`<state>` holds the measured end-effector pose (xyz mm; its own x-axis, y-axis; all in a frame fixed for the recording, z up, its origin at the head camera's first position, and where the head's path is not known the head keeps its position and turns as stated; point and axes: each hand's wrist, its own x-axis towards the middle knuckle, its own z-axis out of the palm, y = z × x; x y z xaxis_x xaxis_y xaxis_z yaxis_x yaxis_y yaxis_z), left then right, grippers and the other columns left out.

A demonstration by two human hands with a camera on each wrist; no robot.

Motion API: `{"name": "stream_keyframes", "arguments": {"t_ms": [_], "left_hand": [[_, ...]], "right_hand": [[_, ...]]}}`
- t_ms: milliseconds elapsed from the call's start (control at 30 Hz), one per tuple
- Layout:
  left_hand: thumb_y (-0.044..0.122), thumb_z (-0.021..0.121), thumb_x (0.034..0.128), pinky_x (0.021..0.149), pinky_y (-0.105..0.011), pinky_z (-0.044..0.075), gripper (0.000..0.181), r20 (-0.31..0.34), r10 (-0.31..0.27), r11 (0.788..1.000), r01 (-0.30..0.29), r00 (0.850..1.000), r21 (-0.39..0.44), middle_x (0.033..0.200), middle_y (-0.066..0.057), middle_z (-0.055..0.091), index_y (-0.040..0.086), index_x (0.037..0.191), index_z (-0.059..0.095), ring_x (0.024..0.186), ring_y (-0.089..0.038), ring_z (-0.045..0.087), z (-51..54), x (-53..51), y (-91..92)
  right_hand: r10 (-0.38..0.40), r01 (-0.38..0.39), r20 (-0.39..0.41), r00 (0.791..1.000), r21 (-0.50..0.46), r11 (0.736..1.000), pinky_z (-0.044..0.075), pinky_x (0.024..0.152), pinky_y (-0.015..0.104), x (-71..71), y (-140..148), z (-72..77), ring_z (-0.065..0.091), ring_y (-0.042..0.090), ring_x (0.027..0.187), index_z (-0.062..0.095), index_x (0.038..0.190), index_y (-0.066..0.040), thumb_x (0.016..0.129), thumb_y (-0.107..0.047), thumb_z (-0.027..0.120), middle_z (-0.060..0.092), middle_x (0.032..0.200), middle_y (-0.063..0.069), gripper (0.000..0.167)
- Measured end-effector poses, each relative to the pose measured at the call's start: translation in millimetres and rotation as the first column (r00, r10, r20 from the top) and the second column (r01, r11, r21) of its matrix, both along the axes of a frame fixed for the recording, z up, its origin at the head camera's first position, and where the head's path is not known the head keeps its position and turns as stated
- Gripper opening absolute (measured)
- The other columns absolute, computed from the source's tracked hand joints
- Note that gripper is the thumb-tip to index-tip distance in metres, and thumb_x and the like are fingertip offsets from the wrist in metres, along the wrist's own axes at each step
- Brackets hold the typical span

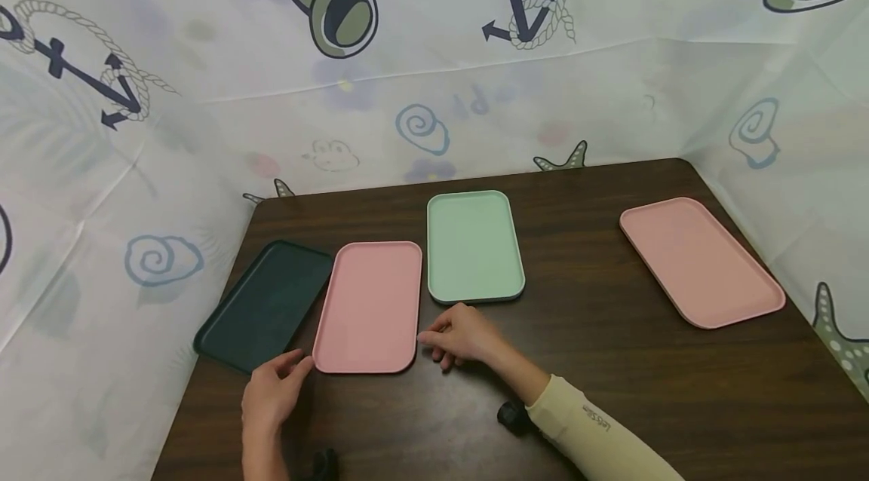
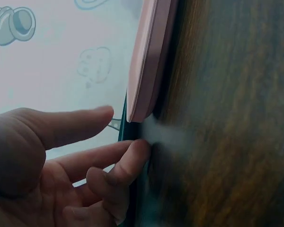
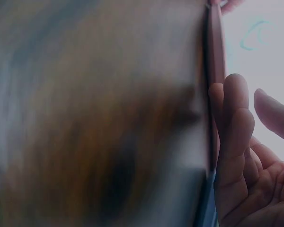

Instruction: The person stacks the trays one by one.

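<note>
A pink tray (image 1: 369, 307) lies between my two hands, its left edge by a dark green tray (image 1: 268, 304). My left hand (image 1: 271, 398) is at its lower left corner, thumb and fingers apart, holding nothing. In the left wrist view the left hand (image 2: 85, 175) shows a gap between thumb and the pink tray's corner (image 2: 144, 85). My right hand (image 1: 465, 336) is beside the tray's lower right edge, fingers loosely bent. The right wrist view shows the right hand's fingers (image 3: 236, 118) along the pink rim (image 3: 217, 52); whether they touch is unclear.
A light green tray (image 1: 475, 246) lies just right of the middle pink one, above my right hand. Another pink tray (image 1: 702, 262) sits at the far right of the dark wooden table (image 1: 570, 360). Patterned cloth (image 1: 421, 74) hangs behind and around the table.
</note>
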<state>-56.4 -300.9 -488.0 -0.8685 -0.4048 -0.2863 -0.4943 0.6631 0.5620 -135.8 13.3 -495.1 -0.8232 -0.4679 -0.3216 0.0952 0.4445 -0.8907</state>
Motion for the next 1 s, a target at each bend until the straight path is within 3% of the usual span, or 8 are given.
{"name": "stream_keyframes", "arguments": {"t_ms": [200, 400, 467, 567, 633, 767, 933, 1000], "left_hand": [[0.042, 0.064, 0.093, 0.082, -0.053, 0.041, 0.055, -0.002, -0.047, 0.999, 0.047, 0.999, 0.015, 0.109, -0.018, 0.066, 0.002, 0.13, 0.062, 0.103, -0.035, 0.055, -2.4, -4.5, 0.7], [0.035, 0.064, 0.0928, 0.078, -0.05, 0.041, 0.048, -0.002, -0.063, 0.998, 0.062, 0.998, -0.007, 0.103, -0.014, 0.068, 0.004, 0.129, 0.063, 0.097, -0.033, 0.056, -3.4, -5.5, 4.8], [0.033, 0.065, 0.0924, 0.076, -0.048, 0.041, 0.046, -0.008, -0.07, 0.997, 0.069, 0.998, -0.02, 0.101, -0.013, 0.069, 0.005, 0.129, 0.064, 0.096, -0.031, 0.057, -4.1, -5.6, 5.8], [0.032, 0.065, 0.0922, 0.074, -0.046, 0.04, 0.045, -0.016, -0.068, 0.997, 0.068, 0.998, -0.033, 0.099, -0.011, 0.069, 0.006, 0.128, 0.064, 0.093, -0.03, 0.057, -5.4, -5.8, 7.4], [0.031, 0.065, 0.0923, 0.072, -0.044, 0.038, 0.044, -0.02, -0.063, 0.998, 0.063, 0.998, -0.032, 0.097, -0.009, 0.068, 0.005, 0.128, 0.065, 0.091, -0.029, 0.056, -6.0, -6.1, 8.6], [0.031, 0.065, 0.0925, 0.071, -0.042, 0.038, 0.041, -0.025, -0.064, 0.998, 0.063, 0.998, -0.027, 0.095, -0.007, 0.067, 0.005, 0.124, 0.066, 0.09, -0.029, 0.055, -6.7, -4.6, 10.5], [0.029, 0.064, 0.0921, 0.075, -0.046, 0.041, 0.034, -0.055, -0.071, 0.997, 0.07, 0.996, -0.019, 0.094, -0.008, 0.068, 0.004, 0.113, 0.07, 0.093, -0.03, 0.058, -7.3, -0.2, 10.8], [0.027, 0.065, 0.0925, 0.074, -0.043, 0.042, 0.032, -0.06, -0.066, 0.997, 0.068, 0.996, 0.026, 0.093, -0.008, 0.068, 0.002, 0.111, 0.071, 0.092, -0.029, 0.058, -7.5, 1.9, 9.6]], "right_hand": [[-0.014, 0.015, -0.019, 1.0, 0.051, 0.999, 0.052, 0.047, 0.033, 4.6, -16, -6.6, 0.067, 0.019, 0.052, 0.076, 0.088, -0.013, 0.089, -0.033, 0.073, 0.069, 0.063, 0.003, 0.021], [-0.03, 0.045, -0.117, 0.993, 0.125, 0.991, 0.048, 0.045, 0.028, 6.2, -26, -7.4, 0.064, 0.012, 0.047, 0.075, 0.081, -0.015, 0.087, -0.029, 0.074, 0.065, 0.056, -0.004, 0.015], [-0.035, 0.056, -0.146, 0.989, 0.145, 0.988, 0.05, 0.052, 0.027, 5.8, -28, -7.1, 0.063, 0.01, 0.046, 0.076, 0.088, -0.012, 0.086, -0.027, 0.075, 0.064, 0.055, -0.006, 0.015], [-0.046, 0.073, -0.171, 0.984, 0.158, 0.985, 0.051, 0.063, 0.026, 5.3, -29, -6.6, 0.063, 0.008, 0.047, 0.075, 0.104, -0.005, 0.084, -0.025, 0.077, 0.063, 0.053, -0.008, 0.028], [-0.059, 0.084, -0.171, 0.983, 0.145, 0.986, 0.051, 0.066, 0.027, 5.4, -29, -6.7, 0.064, 0.009, 0.049, 0.071, 0.113, -0.001, 0.083, -0.024, 0.078, 0.063, 0.052, -0.007, 0.038], [-0.07, 0.087, -0.149, 0.986, 0.109, 0.99, 0.049, 0.057, 0.028, 6.3, -28, -7.1, 0.065, 0.011, 0.051, 0.069, 0.116, 0.001, 0.082, -0.022, 0.079, 0.064, 0.054, -0.005, 0.043], [-0.064, 0.079, -0.143, 0.988, 0.108, 0.991, 0.047, 0.055, 0.026, 8.2, -24, -6.6, 0.064, 0.012, 0.053, 0.069, 0.111, 0.0, 0.081, -0.022, 0.079, 0.064, 0.056, -0.005, 0.039], [-0.056, 0.071, -0.14, 0.989, 0.1, 0.993, 0.046, 0.054, 0.026, 8.5, -21, -6.3, 0.064, 0.012, 0.053, 0.069, 0.105, -0.001, 0.08, -0.021, 0.08, 0.065, 0.057, -0.005, 0.034]]}}
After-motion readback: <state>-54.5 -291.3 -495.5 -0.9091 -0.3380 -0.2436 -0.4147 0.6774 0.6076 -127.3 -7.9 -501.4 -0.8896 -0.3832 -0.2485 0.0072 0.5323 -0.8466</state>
